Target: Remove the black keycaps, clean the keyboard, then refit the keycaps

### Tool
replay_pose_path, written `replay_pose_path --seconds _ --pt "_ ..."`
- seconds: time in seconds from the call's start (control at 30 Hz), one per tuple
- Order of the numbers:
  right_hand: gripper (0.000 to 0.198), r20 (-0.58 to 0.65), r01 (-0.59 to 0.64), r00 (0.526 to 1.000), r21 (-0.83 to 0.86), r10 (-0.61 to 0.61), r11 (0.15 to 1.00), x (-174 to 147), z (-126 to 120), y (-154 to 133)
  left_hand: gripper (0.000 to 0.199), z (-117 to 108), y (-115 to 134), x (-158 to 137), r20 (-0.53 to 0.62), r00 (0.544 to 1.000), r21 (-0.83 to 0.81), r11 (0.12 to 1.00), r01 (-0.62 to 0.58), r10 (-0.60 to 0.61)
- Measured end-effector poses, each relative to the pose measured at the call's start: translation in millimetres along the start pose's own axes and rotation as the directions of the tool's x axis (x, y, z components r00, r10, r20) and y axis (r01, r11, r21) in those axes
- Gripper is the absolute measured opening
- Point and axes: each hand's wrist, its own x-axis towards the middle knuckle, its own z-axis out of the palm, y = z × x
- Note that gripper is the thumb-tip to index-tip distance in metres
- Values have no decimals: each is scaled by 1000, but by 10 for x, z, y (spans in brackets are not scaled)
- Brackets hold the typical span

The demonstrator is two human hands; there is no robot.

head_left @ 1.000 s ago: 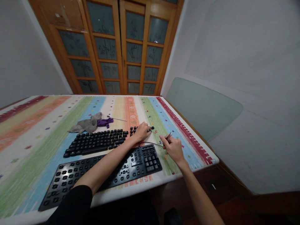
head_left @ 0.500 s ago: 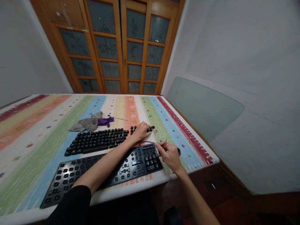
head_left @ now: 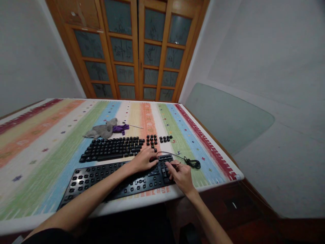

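Observation:
A black keyboard base with most keycaps off lies along the table's near edge. My left hand rests over its upper edge beside the number pad, thumb apart from the fingers; the fingertips are partly hidden. My right hand is closed in a pinch over the number pad keys, where a few caps remain. A thin wire-like tool pokes out of that grip; its working end is hidden by the fingers. Behind the base, loose black keycaps are laid out in keyboard order, with smaller groups to the right.
The keyboard's coiled cable lies right of my right hand. Beyond the keycaps are a grey furry cloth, a purple cloth and a thin rod. A striped tablecloth covers the table.
My left hand has come back from the small keycap group at the far right to the keyboard base. My right hand has moved slightly down onto the number pad. The view has shifted a little.

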Motion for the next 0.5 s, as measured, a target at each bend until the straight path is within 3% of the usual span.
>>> replay_pose_path --seconds 0.13,0.27,0.5 --pt "39 45 94 995 -103 -90 990 48 13 -52 19 39 111 -177 -1 1000 -35 999 18 -18" --pt "41 108 130 987 -101 -119 986 97 -7 -133 18 73 111 -177 -6 1000 -38 999 19 -19" --pt "39 116 32 993 -38 -27 999 -1 -32 -27 17 83 115 -184 -24 1000 -27 999 17 -18"
